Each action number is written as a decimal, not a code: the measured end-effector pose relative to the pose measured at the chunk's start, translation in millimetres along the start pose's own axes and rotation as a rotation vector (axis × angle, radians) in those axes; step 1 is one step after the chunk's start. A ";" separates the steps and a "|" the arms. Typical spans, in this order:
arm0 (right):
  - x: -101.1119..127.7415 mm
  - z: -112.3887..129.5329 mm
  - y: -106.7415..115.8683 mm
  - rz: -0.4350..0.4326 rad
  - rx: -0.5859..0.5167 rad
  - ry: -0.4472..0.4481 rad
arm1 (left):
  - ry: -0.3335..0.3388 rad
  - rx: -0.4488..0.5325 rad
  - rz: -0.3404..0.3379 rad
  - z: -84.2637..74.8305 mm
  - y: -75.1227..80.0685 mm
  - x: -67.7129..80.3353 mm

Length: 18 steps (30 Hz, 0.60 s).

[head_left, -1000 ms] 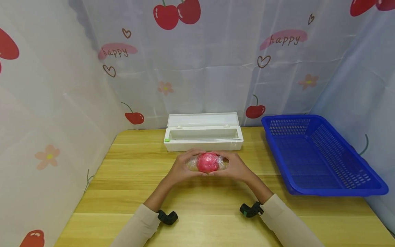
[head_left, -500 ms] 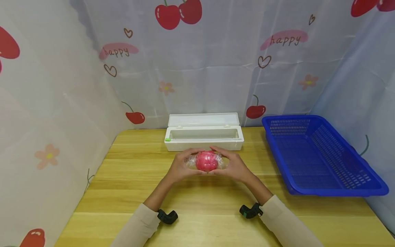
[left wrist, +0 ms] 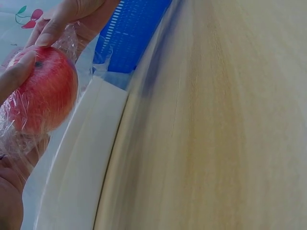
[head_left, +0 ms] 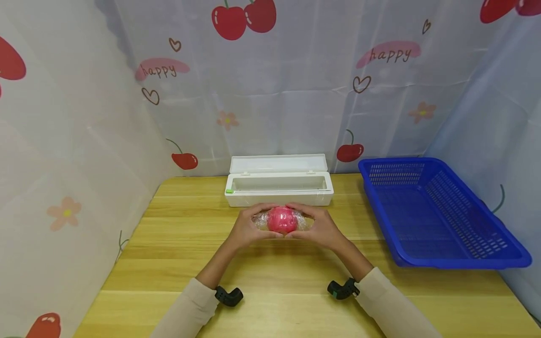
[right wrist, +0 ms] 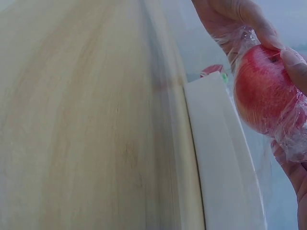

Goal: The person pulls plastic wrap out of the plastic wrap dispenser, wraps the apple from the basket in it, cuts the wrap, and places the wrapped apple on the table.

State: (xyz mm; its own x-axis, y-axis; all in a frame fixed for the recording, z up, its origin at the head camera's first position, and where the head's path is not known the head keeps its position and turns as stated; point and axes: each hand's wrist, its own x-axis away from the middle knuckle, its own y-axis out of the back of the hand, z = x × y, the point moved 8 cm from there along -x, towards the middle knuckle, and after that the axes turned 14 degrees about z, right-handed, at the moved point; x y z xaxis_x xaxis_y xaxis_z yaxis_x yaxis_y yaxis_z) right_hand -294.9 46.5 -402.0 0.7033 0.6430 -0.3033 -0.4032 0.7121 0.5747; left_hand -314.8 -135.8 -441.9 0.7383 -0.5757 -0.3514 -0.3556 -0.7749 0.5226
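A red apple (head_left: 282, 219) wrapped in clear plastic film is held between both hands, in front of the white box. My left hand (head_left: 246, 229) grips its left side, thumb at the near side and fingers over the far side. Mirroring it, my right hand (head_left: 322, 229) grips the right side. Crumpled film (head_left: 261, 220) bunches out at both sides of the fruit, into the palms. In the left wrist view the apple (left wrist: 50, 91) shows its stem hollow near the two thumbs. The right wrist view shows the film stretched smooth over the apple (right wrist: 264, 93).
Behind the hands stands a long white box (head_left: 279, 199) with its lid (head_left: 279, 163) raised and a green slider (head_left: 229, 191) on its front edge. A blue mesh basket (head_left: 395, 234) sits at the right of the wooden table (head_left: 279, 295). Printed curtains (head_left: 287, 103) enclose the table.
The apple has shifted very slightly left and away between the hands. The right hand's fingers rose a little at its top half a second ago and have come back down.
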 end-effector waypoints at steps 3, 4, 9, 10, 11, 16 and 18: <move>0.2 4.8 0.8 0.001 -0.007 0.004 | 0.018 0.005 0.005 0.7 0.0 -0.3; 0.2 4.9 0.8 -0.001 -0.010 0.006 | 0.022 0.005 0.007 1.1 0.0 -0.6; 0.4 -1.9 0.0 -0.016 -0.037 -0.005 | 0.042 0.016 0.009 0.0 -0.6 -1.8; 0.6 -3.6 -0.2 -0.016 -0.046 -0.015 | 0.045 0.023 0.010 0.1 -1.0 -1.8; 0.8 -4.5 -0.2 -0.015 -0.055 -0.026 | 0.045 0.030 0.011 -0.4 -1.2 -1.7; 0.2 -17.4 -2.1 0.002 -0.086 -0.071 | 0.045 0.019 0.025 1.0 -2.2 -2.0; -0.2 -27.3 -3.8 0.004 -0.090 -0.078 | 0.040 -0.003 0.033 0.2 -2.2 -2.4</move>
State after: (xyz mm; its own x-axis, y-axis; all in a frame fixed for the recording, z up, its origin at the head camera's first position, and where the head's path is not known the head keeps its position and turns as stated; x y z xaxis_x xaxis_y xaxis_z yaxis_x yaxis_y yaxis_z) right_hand -309.6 51.4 -424.9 0.7433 0.6246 -0.2394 -0.4548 0.7344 0.5038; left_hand -315.9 -132.8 -442.4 0.7489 -0.5896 -0.3027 -0.3778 -0.7550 0.5359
